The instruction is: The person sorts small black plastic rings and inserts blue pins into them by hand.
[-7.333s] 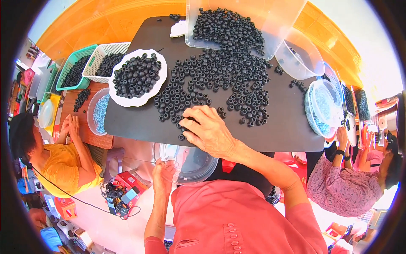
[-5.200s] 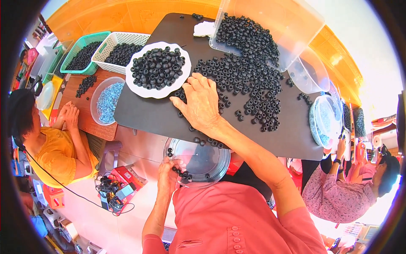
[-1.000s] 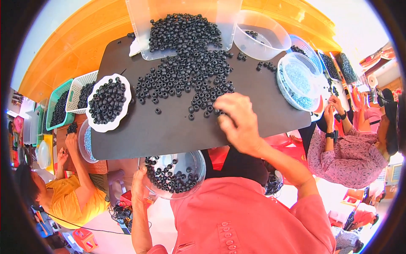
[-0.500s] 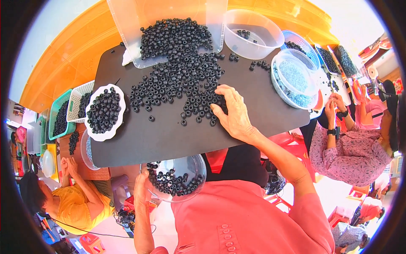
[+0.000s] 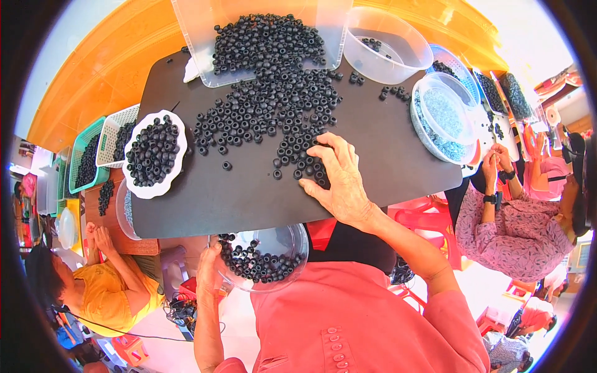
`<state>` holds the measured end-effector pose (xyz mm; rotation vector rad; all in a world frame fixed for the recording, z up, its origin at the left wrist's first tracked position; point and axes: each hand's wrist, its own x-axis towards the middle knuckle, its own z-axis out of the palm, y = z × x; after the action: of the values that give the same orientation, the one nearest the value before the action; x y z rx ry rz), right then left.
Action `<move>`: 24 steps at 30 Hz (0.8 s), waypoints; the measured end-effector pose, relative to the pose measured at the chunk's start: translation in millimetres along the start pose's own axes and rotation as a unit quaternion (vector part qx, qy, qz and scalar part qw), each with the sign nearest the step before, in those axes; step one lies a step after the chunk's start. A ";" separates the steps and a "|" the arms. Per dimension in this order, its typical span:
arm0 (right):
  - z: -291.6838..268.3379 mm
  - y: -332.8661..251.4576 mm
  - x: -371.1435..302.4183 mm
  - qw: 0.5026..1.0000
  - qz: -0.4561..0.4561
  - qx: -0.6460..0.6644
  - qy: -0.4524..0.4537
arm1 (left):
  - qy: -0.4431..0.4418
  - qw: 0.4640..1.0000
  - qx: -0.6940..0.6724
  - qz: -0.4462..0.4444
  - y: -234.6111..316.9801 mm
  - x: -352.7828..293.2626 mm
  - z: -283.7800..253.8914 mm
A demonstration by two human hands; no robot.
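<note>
Your right hand [image 5: 341, 186] has fingers wide at beads [image 5: 292, 146] on the tabletop [image 5: 261, 196]; your left hand [image 5: 209, 268] grips the bowl [image 5: 295, 241] by its near edge. Keep bowl level, fingers low, gather small batches.

Room bright around me; white glare bleaches upper right, floor [image 5: 168, 354] nearly washed out. Small glints on orange wall [image 5: 112, 93]. Bench [image 5: 385, 155] bows at edges; corners fall black, outlying details soft, centre crisp.
</note>
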<state>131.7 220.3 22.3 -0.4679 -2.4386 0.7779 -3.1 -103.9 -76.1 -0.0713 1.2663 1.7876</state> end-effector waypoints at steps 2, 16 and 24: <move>2.3 -5.5 2.2 1.000 -0.014 -0.013 -0.020 | -0.010 1.000 0.008 -0.003 5.5 0.5 8.9; 38.6 -23.8 18.9 0.991 -0.113 -0.034 -0.062 | -0.002 1.000 0.022 -0.022 6.7 1.9 14.9; 56.0 -33.8 24.9 0.987 -0.148 -0.042 -0.049 | 0.001 0.999 0.046 -0.004 -1.4 6.8 -2.2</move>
<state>74.0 181.8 13.8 -0.0933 -2.5605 0.5868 -7.0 -101.3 -81.7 -0.0252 1.3465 1.7195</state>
